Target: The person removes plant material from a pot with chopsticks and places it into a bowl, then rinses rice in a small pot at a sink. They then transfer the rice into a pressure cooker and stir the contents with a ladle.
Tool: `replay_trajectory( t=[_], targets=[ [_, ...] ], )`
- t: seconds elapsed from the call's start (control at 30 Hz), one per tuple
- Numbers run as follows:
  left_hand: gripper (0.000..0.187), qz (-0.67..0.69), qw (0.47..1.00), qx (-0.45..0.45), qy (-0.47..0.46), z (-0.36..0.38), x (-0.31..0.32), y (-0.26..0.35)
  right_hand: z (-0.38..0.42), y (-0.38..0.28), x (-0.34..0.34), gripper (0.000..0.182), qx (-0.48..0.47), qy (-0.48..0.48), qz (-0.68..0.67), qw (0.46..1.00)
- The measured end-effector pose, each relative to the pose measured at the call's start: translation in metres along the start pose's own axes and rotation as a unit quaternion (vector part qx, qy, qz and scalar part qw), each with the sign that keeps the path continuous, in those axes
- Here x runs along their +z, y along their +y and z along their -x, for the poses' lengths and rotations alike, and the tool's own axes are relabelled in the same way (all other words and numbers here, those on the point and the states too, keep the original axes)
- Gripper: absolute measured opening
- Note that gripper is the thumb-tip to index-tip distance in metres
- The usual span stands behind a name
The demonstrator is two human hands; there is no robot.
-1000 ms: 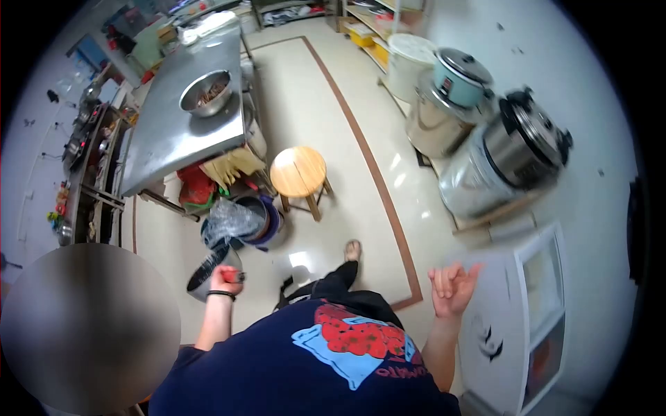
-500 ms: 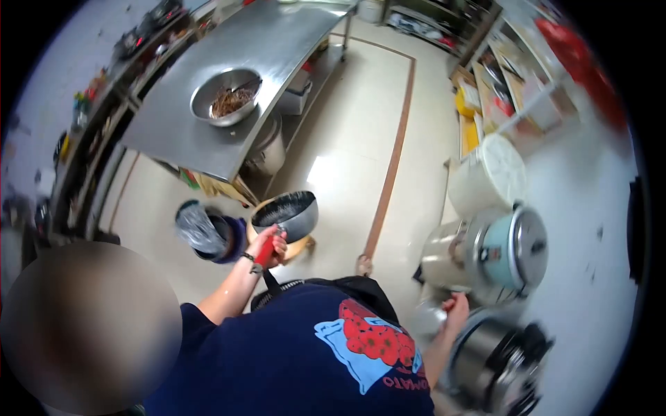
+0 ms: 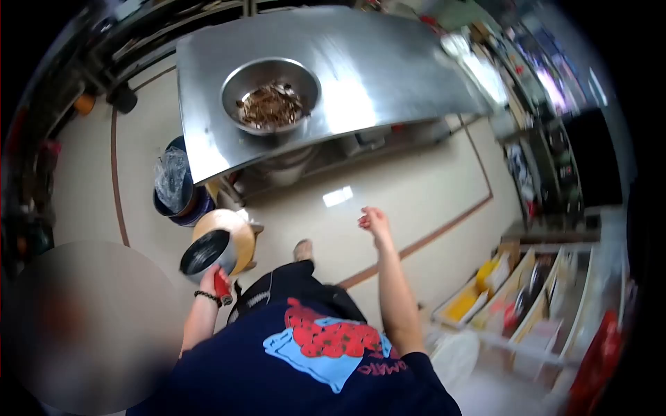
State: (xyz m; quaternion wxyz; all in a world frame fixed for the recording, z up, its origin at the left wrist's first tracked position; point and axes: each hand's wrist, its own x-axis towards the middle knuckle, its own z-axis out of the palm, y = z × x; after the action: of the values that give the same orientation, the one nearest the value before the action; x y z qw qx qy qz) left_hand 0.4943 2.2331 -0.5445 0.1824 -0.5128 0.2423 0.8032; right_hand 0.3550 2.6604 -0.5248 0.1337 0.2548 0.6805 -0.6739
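Observation:
My left hand (image 3: 214, 281) is closed around the red handle of a saucepan (image 3: 207, 252) with a dark inside and a grey outer wall. The pan is held low at my left side and overlaps a round wooden stool (image 3: 239, 232) in view. Out in front of me over the floor, my right hand (image 3: 374, 223) holds nothing, its fingers loosely bent and apart. Ahead, a large steel bowl (image 3: 231, 104) stands on the steel table (image 3: 374, 52), with brown, strip-like pieces (image 3: 272, 105) inside.
A bin with a clear plastic bag (image 3: 172, 177) stands by the table's left corner. Tubs sit on the shelf under the table. At right is a divided rack (image 3: 479, 298) with yellow and red items, beside a white lidded bucket (image 3: 454, 357).
My view has turned right to left across the room, bringing the table in front. My right hand has left the pots and swung forward; the saucepan stays in my left hand.

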Motion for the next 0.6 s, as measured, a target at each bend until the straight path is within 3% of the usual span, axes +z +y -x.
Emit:
replay_trajectory(
  t=[0.03,0.1,0.17,0.23,0.33,0.37,0.43,0.6],
  targets=[
    [0.016,0.005,0.996,0.066,0.052,-0.018,0.002,-0.013,-0.029,-0.004,0.01,0.021,0.03,-0.002,0.005,1.0],
    [0.019,0.168,0.983,0.0,0.078,-0.02,0.029,-0.027,-0.076,-0.013,0.035,0.022,0.015,-0.078,0.032,0.996],
    [0.02,0.209,0.978,0.02,0.01,-0.016,0.05,-0.043,-0.111,-0.022,0.056,0.023,0.063,-0.155,0.089,0.982],
    [0.023,0.33,0.943,-0.024,-0.034,-0.007,0.077,-0.068,-0.151,-0.029,0.071,0.024,0.045,-0.235,0.176,0.955],
    [0.022,0.395,0.905,-0.008,-0.156,0.002,0.119,-0.111,-0.243,-0.024,0.084,0.02,0.08,-0.226,0.218,0.946],
    [0.022,0.429,0.895,0.002,-0.121,0.007,0.143,-0.127,-0.275,-0.016,0.085,0.019,0.109,-0.196,0.263,0.939],
    [0.02,0.416,0.9,0.071,-0.106,-0.003,0.175,-0.166,-0.31,-0.013,0.105,0.016,0.138,-0.129,0.203,0.961],
    [0.017,0.417,0.905,0.083,0.006,-0.039,0.239,-0.238,-0.35,-0.001,0.107,0.017,0.065,-0.239,0.16,0.956]
  ],
)
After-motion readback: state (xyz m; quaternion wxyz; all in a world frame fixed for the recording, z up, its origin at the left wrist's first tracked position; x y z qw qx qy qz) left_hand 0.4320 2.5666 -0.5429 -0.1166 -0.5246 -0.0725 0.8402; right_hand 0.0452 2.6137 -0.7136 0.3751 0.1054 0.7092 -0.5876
